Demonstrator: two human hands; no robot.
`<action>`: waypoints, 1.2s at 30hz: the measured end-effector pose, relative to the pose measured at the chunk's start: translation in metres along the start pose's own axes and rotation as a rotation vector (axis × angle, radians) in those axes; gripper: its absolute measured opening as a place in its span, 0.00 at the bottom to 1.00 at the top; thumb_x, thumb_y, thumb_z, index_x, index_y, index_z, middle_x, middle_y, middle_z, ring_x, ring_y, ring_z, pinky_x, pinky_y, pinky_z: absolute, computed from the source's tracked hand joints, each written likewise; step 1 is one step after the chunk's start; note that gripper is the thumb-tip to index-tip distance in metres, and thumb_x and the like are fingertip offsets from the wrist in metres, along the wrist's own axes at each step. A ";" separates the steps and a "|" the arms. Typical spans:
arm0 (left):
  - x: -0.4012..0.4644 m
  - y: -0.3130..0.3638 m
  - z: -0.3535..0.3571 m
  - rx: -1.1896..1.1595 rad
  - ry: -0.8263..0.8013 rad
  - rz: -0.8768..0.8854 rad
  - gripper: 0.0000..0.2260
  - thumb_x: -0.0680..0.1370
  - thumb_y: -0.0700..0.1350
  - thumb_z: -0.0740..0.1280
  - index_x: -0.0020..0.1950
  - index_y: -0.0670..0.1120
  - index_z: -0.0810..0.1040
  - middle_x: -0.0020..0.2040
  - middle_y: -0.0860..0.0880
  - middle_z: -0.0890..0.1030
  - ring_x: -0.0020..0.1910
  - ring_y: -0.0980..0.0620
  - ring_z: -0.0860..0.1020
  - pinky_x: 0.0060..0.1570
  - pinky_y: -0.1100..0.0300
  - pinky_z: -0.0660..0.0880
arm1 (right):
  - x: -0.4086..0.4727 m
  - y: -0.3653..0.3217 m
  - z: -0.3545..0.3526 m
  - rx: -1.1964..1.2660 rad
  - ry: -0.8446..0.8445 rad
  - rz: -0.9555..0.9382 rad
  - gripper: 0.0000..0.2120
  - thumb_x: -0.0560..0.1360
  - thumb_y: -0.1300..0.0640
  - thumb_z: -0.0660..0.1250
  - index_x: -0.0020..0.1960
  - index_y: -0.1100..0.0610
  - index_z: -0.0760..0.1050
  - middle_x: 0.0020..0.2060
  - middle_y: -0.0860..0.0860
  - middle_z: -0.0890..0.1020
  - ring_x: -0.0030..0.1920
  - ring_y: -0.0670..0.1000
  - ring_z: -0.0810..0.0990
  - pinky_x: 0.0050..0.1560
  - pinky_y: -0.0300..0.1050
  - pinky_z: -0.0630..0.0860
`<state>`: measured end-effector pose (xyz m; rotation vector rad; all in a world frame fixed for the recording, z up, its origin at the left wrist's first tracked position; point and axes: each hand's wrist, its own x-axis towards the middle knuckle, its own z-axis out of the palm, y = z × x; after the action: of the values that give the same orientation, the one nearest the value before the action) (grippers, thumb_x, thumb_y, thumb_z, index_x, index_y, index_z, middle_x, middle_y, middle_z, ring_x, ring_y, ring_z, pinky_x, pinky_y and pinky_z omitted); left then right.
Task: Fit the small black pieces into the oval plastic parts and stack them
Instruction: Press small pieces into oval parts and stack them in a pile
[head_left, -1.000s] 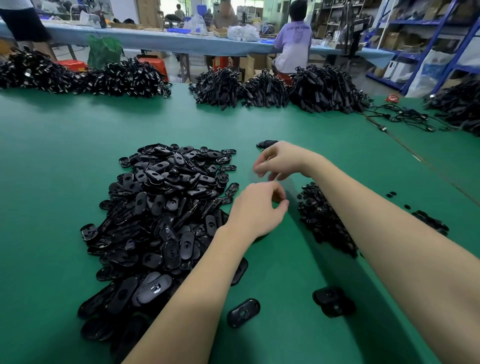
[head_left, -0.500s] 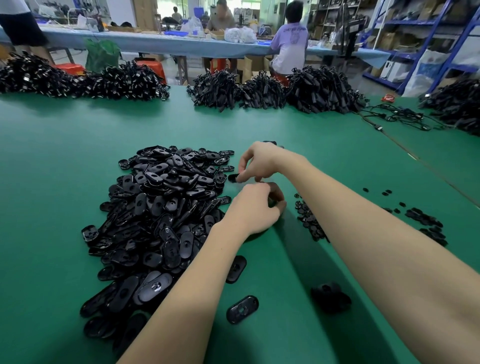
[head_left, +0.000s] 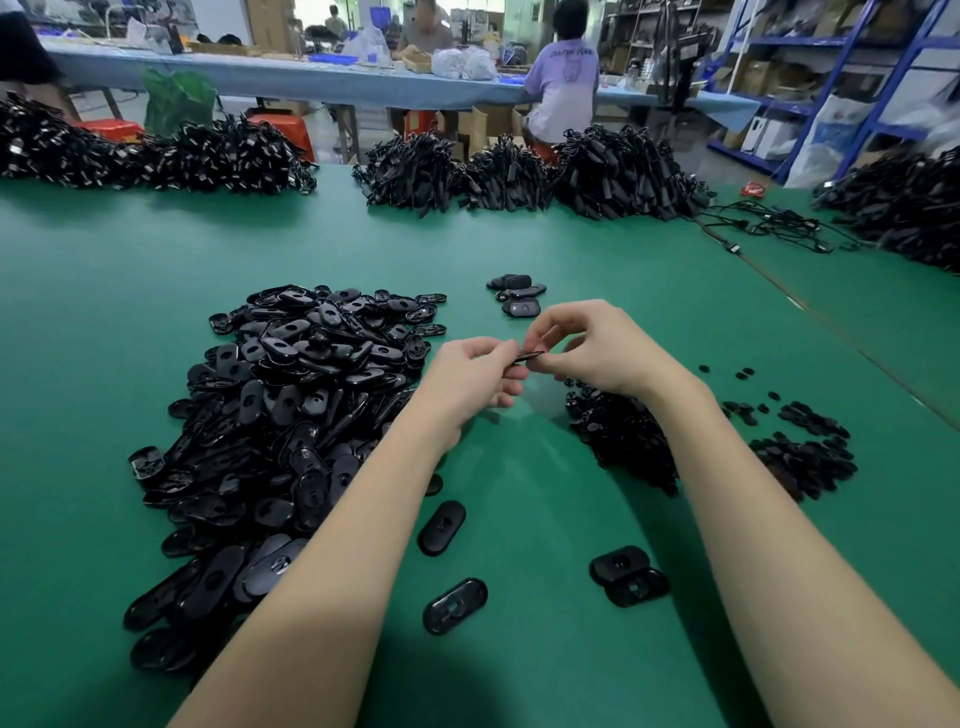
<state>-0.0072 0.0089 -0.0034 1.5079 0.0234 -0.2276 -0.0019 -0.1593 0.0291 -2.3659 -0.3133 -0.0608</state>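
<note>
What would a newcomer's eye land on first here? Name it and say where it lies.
First, the big heap of oval plastic parts spread over the green table, to the left of the arms. Next, the left hand and right hand meeting at centre, both pinching one oval part held edge-on above the table. Then the smaller pile of small black pieces under the right forearm.

A green felt-like tabletop (head_left: 130, 312) carries heaps of bundled black cables (head_left: 519, 171) along its far edge. Beyond, a seated person in a lilac shirt (head_left: 563, 88) faces a long blue-covered workbench (head_left: 291, 78), beside blue metal shelving (head_left: 841, 67).
</note>
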 end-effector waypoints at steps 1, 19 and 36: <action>-0.001 -0.001 0.000 -0.011 0.009 0.006 0.05 0.81 0.41 0.66 0.49 0.40 0.80 0.38 0.44 0.81 0.28 0.56 0.76 0.29 0.66 0.74 | -0.001 -0.001 0.000 -0.016 -0.030 0.010 0.10 0.71 0.59 0.77 0.44 0.45 0.82 0.39 0.45 0.85 0.29 0.43 0.78 0.36 0.34 0.75; 0.000 -0.009 -0.007 -0.102 0.053 -0.024 0.10 0.78 0.29 0.64 0.49 0.42 0.80 0.51 0.40 0.83 0.44 0.47 0.84 0.47 0.63 0.82 | -0.006 -0.008 0.005 -0.537 -0.028 0.350 0.06 0.70 0.53 0.74 0.46 0.46 0.85 0.49 0.50 0.85 0.50 0.55 0.82 0.47 0.42 0.75; -0.001 -0.007 -0.008 -0.163 0.034 -0.029 0.08 0.78 0.29 0.65 0.47 0.41 0.79 0.48 0.37 0.83 0.46 0.44 0.84 0.50 0.59 0.82 | -0.008 0.008 0.004 0.637 -0.060 0.338 0.06 0.74 0.65 0.74 0.50 0.58 0.84 0.32 0.51 0.81 0.31 0.43 0.79 0.32 0.34 0.74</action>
<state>-0.0084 0.0163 -0.0108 1.3497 0.0889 -0.2182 -0.0081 -0.1635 0.0201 -1.7569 0.0460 0.2376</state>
